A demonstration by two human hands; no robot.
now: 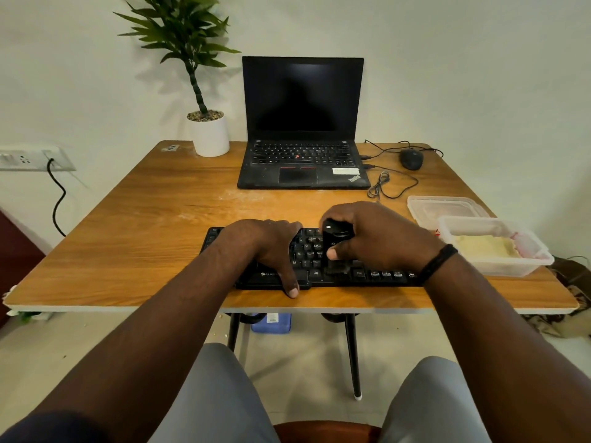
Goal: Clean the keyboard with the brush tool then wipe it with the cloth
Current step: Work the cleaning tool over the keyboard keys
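Observation:
A black keyboard (pixel 308 251) lies near the front edge of the wooden table (pixel 153 225). My left hand (pixel 271 247) grips its left half, fingers over the far edge and thumb hooked over the near edge. My right hand (pixel 374 235) holds a black brush tool (pixel 335 241) upright, its lower end down on the keys right of the middle. Both hands hide much of the keyboard. In a clear plastic container (pixel 524 266) at the right lies a pale yellow cloth (pixel 483 246).
An open black laptop (pixel 302 123) stands at the back centre, a wired mouse (pixel 412 158) and cables to its right. A potted plant (pixel 209 132) stands back left. A clear lid (pixel 444 209) lies behind the container. Bare tabletop stretches to the left.

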